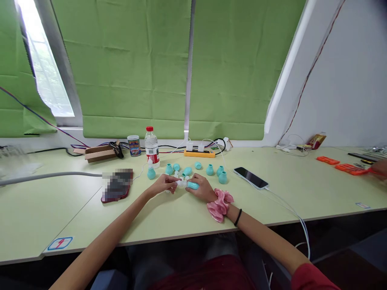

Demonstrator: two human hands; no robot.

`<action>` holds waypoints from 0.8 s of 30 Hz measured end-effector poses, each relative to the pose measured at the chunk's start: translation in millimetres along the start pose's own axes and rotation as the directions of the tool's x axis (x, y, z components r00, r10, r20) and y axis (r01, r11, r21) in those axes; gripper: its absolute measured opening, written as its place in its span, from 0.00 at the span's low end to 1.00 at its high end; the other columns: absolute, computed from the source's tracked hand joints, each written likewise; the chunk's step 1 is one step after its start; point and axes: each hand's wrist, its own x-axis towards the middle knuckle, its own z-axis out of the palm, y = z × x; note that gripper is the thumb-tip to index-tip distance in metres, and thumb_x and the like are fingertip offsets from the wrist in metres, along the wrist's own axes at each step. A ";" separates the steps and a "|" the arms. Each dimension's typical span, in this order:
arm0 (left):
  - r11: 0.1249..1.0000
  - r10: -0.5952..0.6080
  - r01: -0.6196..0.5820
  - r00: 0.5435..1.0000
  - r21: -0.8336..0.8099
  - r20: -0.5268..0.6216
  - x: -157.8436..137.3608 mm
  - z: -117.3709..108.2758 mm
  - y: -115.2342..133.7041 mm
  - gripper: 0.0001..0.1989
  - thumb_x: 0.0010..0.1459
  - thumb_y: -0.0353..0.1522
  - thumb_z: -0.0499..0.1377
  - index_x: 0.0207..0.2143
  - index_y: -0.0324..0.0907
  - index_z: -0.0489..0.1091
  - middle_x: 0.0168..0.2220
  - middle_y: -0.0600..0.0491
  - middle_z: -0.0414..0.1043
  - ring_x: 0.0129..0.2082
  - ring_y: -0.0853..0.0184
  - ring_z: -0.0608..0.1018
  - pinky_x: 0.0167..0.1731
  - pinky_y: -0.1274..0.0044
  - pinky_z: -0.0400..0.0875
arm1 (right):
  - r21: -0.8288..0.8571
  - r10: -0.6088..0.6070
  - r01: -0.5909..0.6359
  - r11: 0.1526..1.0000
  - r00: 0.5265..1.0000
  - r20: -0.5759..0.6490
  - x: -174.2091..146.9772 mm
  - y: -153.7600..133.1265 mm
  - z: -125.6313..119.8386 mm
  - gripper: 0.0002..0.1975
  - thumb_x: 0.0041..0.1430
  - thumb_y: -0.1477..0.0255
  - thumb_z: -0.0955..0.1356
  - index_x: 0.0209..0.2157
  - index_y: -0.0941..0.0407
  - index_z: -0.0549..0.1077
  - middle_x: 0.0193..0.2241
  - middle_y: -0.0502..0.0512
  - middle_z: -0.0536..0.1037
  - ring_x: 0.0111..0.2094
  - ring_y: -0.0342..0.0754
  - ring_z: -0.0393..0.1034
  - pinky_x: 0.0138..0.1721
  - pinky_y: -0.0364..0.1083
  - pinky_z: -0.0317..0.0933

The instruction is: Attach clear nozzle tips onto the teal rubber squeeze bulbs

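Lying sideways over the bench, the teal bulb is held in the right hand, and its white nozzle points leftward to the left hand, which pinches the end.

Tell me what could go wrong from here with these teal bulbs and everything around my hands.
The teal bulb might slip: your right hand holds it while your left hand pinches the white nozzle.

The loose bulbs sit close beyond your hands, so a nudge could send some rolling.

The phone cable hangs past the front of the table; snagging it could drag the phone off.
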 end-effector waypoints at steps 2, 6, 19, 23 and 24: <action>0.998 0.010 -0.012 1.000 0.063 0.027 -0.1 -2.0 -0.9 0.20 0.44 0.35 0.59 0.39 0.33 0.69 0.20 0.55 0.65 0.18 0.75 0.67 0.23 0.79 0.65 | -0.076 -0.042 0.043 0.996 0.999 0.016 -0.9 -1.3 -1.0 0.11 0.46 0.69 0.67 0.34 0.55 0.72 0.29 0.52 0.68 0.30 0.44 0.63 0.31 0.42 0.58; 0.978 0.058 -0.080 0.991 0.192 0.120 -2.0 -4.6 2.7 0.17 0.46 0.37 0.57 0.37 0.34 0.71 0.18 0.57 0.63 0.16 0.76 0.63 0.19 0.82 0.60 | -0.206 -0.158 0.170 0.964 0.985 0.071 -1.6 -1.7 -1.5 0.11 0.49 0.68 0.65 0.34 0.57 0.71 0.28 0.55 0.71 0.32 0.47 0.63 0.32 0.43 0.57; 0.997 0.072 -0.072 0.986 -0.002 0.154 -8.8 2.1 16.0 0.19 0.45 0.37 0.59 0.38 0.33 0.70 0.25 0.49 0.72 0.24 0.70 0.72 0.31 0.74 0.68 | 0.206 -0.012 -0.008 0.979 0.995 0.099 -1.5 -8.0 -6.0 0.10 0.48 0.66 0.66 0.26 0.59 0.72 0.22 0.50 0.72 0.24 0.43 0.64 0.28 0.41 0.56; 0.998 0.051 -0.056 0.982 0.021 0.184 -9.4 3.4 15.0 0.18 0.45 0.38 0.59 0.36 0.33 0.71 0.24 0.48 0.72 0.23 0.70 0.72 0.29 0.75 0.69 | 0.352 0.113 -0.199 0.915 0.962 0.249 -0.5 -13.2 -10.4 0.13 0.48 0.63 0.65 0.26 0.61 0.72 0.22 0.49 0.71 0.26 0.45 0.64 0.27 0.41 0.58; 0.998 0.048 -0.053 0.981 0.025 0.189 -9.1 3.9 13.7 0.18 0.45 0.38 0.59 0.36 0.33 0.71 0.24 0.48 0.72 0.23 0.70 0.72 0.29 0.76 0.68 | 0.365 0.131 -0.232 0.902 0.951 0.281 -0.7 -13.6 -12.1 0.14 0.50 0.63 0.65 0.28 0.61 0.71 0.24 0.49 0.72 0.27 0.46 0.65 0.28 0.42 0.59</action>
